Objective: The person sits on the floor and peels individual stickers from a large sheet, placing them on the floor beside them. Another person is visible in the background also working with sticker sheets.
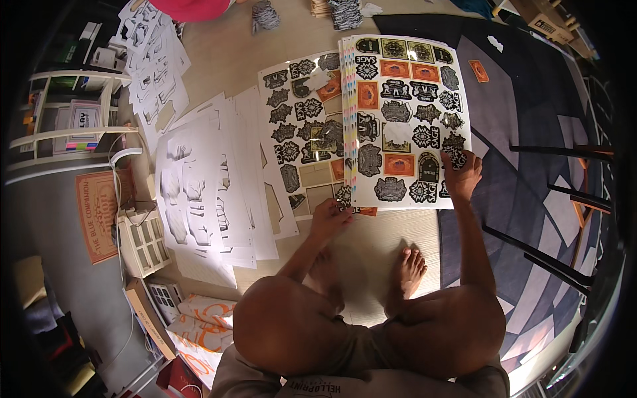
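A stack of printed sticker sheets point(406, 142) lies on the floor in front of me, covered with black-and-white, gold and orange die-cut stickers. My right hand point(464, 176) is at its right edge, fingers closed on a dark sticker point(454, 144). By the near left corner of the stack, my left hand point(328, 220) pinches a few small stickers point(344, 196), black-and-white on top. An orange piece point(367, 211) peeks out beside those fingers, under the stack's near edge. To the left, a partly picked sheet point(282, 169) shows several cut-out gaps.
White waste sheets point(192, 179) with cut-out holes are spread at the left. Bundles of stickers point(265, 16) stand on the floor at the far side. A loose orange sticker point(478, 71) lies on the dark patterned rug point(491, 113). Black metal legs point(557, 154) stick in from the right.
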Tool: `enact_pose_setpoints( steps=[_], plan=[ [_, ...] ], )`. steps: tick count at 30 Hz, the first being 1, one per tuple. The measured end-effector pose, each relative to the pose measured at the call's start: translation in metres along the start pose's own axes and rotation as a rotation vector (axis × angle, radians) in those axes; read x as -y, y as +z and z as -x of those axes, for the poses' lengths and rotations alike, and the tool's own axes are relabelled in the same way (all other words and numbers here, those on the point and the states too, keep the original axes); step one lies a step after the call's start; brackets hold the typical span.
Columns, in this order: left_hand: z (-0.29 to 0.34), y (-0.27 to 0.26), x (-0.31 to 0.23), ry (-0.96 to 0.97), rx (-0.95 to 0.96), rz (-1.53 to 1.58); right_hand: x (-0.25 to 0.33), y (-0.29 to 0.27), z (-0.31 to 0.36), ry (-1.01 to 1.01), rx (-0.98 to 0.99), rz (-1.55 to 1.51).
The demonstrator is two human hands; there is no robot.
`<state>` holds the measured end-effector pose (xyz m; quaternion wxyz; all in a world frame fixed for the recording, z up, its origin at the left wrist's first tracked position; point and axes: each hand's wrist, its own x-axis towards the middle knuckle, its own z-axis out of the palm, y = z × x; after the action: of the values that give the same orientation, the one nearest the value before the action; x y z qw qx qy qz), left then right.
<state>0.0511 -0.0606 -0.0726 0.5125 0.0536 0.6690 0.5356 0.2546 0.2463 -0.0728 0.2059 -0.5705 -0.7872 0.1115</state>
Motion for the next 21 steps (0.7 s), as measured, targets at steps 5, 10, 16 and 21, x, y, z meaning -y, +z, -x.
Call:
enact_pose_setpoints(
  steps=[5,10,16,21],
  plan=[
    [0.0,-0.001,-0.001,0.042,-0.014,-0.037,0.017,0.001,0.012,-0.04,0.005,-0.003],
    [0.0,0.0,0.0,0.02,-0.05,-0.05,0.014,0.0,0.014,-0.081,0.02,-0.002],
    [-0.001,0.002,0.0,0.017,-0.104,-0.041,0.008,-0.001,0.013,-0.082,0.03,-0.112],
    [-0.002,0.002,0.002,0.045,-0.088,-0.032,0.008,-0.004,0.013,-0.057,0.044,-0.135]
  ],
)
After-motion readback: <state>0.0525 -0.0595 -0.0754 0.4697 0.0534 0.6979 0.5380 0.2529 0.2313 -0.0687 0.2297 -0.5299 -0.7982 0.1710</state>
